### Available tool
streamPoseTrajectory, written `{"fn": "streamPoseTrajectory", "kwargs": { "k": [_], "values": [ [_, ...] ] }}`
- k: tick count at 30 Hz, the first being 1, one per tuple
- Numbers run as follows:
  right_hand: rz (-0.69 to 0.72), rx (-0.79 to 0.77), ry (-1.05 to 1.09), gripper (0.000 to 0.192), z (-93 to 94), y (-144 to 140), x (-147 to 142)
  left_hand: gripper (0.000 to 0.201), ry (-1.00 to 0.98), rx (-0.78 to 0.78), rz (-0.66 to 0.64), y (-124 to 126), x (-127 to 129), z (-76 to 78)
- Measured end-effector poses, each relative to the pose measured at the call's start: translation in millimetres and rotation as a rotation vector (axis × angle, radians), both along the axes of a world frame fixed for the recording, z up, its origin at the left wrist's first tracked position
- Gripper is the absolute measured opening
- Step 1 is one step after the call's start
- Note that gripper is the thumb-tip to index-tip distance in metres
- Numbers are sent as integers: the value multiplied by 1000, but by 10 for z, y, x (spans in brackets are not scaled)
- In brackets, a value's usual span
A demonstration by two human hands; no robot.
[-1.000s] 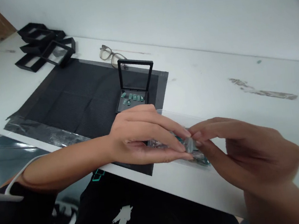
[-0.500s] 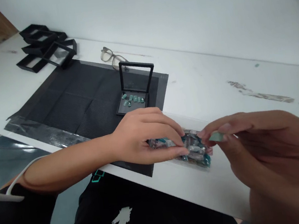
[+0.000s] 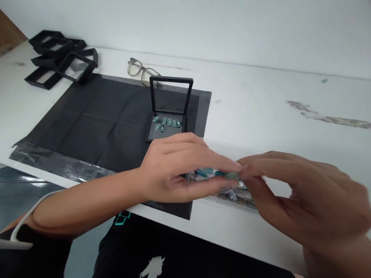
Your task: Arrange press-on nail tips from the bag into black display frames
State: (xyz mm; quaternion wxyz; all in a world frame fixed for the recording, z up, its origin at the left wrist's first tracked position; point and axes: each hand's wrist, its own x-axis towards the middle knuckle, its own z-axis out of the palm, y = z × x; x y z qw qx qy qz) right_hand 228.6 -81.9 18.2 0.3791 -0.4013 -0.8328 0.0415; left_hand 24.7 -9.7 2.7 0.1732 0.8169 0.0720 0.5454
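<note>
Over a clear bag of teal and glossy nails, my left hand and my right hand meet at their fingertips. A pale green press-on nail sits between them, pinched by the left thumb and fingers, with the right thumb and fingertips closed on its right end. Behind my left hand a black display case stands with its windowed lid raised. Several green press-on nails lie in rows in its base, two with white designs. My left hand hides part of the case's front edge and the bag.
The case rests on a black sheet with a shiny edge. Eyeglasses lie behind it. Several black frame cases are piled at the back left. A small green piece lies near the wall on the white table.
My right hand has turned and moved left, bringing the green nail to my left fingertips. The left thumb and fingers have closed on it above the bag.
</note>
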Motion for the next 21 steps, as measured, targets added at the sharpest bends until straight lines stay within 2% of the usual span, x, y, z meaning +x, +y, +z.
{"fn": "streamPoseTrajectory", "kwargs": {
  "k": [6,9,12,16,21],
  "values": [
    [-23,2,-2,30,-2,24,-1,3,76,19,-72,34,-58,54],
    [-165,-48,-69,21,-2,63,67,5,38,37,-71,35,-64,82],
    [-320,-76,-171,27,-60,129,158,10,-31,56,-49,25,-53,86],
    [-374,-55,-271,35,-151,205,271,11,-138,89,-41,40,-49,82],
    [-476,-216,-312,25,-136,243,352,7,-185,141,-43,92,-74,91]
  ]
}}
